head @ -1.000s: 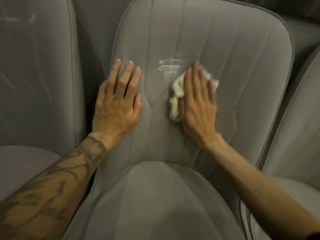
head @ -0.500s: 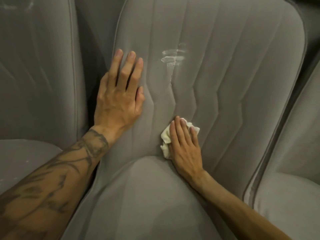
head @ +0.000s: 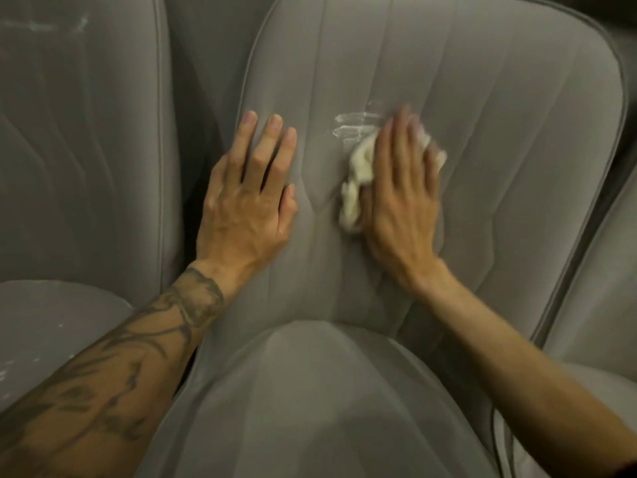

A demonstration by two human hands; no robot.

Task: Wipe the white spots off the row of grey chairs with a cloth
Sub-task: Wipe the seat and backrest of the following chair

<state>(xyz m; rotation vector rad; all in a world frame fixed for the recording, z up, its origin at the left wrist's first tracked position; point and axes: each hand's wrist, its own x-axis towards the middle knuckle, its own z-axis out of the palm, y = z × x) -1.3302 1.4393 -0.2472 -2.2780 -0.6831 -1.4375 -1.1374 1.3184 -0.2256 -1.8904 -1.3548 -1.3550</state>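
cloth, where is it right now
In the head view the cloth is under the right hand on the middle chair's backrest, just below the white smear.

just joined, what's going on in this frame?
A person is cleaning the backrest of the middle grey chair. The right hand presses a white cloth flat against the fabric, right beside a white smear that is not yet wiped off. The left hand lies flat on the backrest's left side. The left chair also shows faint white marks near its top.
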